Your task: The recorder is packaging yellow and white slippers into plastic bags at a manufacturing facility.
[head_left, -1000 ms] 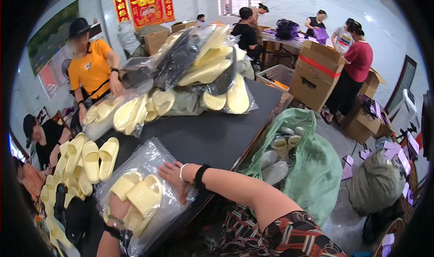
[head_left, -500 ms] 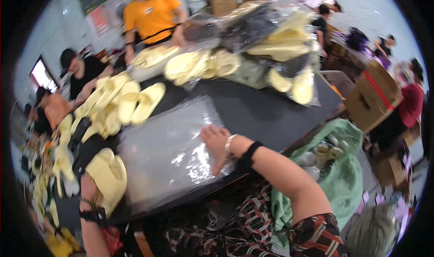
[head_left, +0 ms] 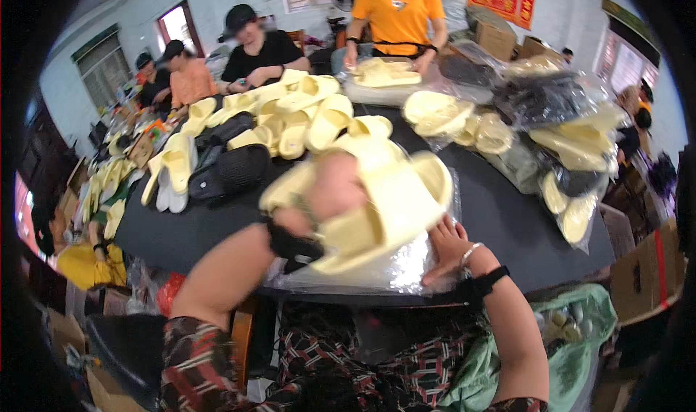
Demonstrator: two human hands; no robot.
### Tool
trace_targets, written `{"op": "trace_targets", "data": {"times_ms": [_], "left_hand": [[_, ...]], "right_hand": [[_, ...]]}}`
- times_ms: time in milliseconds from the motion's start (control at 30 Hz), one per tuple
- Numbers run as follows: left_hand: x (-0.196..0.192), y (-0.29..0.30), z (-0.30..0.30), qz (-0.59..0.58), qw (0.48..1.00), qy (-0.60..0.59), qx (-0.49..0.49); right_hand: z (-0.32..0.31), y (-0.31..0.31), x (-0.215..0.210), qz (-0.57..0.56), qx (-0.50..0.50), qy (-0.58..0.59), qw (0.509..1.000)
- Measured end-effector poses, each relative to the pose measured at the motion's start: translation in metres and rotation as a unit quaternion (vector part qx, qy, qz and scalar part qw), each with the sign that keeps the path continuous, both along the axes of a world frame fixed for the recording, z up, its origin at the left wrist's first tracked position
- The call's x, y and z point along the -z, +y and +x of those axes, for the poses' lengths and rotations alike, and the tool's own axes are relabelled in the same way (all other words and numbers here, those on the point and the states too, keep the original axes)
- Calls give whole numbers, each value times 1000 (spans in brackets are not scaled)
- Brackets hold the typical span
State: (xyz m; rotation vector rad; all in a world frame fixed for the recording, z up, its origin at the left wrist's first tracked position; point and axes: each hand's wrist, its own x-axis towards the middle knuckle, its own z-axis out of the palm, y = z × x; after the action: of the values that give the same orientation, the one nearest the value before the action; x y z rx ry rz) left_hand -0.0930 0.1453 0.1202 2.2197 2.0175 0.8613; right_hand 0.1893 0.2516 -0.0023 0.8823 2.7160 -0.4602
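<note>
My left hand (head_left: 335, 191), smeared by motion, grips a pair of pale yellow slippers (head_left: 406, 194) above the table, close in front of me. Beneath them lies a stack of clear plastic bags (head_left: 403, 265), mostly covered by the slippers. At the stack's right edge my right hand (head_left: 448, 251) rests on the plastic, fingers stretched and spread, holding nothing. Beyond the held pair, a heap of loose pale yellow slippers (head_left: 293, 129) covers the table's far left part. Black slippers (head_left: 235, 169) sit at the near side of that heap.
Bagged slippers (head_left: 573, 140) pile up at the table's right end. A person in orange (head_left: 397, 20) stands across the black table (head_left: 500, 216), handling yellow slippers; another in black (head_left: 261, 56) works at the far left. A green sack (head_left: 580, 318) and a cardboard box (head_left: 649, 274) stand at right.
My left hand has carried the slippers from the left side to over the plastic bags. My right hand stays on the bags. The view has turned left.
</note>
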Motion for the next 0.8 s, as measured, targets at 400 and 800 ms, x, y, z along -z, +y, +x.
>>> {"op": "trace_targets", "data": {"times_ms": [400, 800], "left_hand": [[138, -22, -38, -31, 994, -50, -95], [114, -125, -90, 21, 962, -200, -186]], "right_hand": [[2, 0, -3, -43, 15, -17, 999], [1, 5, -1, -20, 8, -50, 999]]}}
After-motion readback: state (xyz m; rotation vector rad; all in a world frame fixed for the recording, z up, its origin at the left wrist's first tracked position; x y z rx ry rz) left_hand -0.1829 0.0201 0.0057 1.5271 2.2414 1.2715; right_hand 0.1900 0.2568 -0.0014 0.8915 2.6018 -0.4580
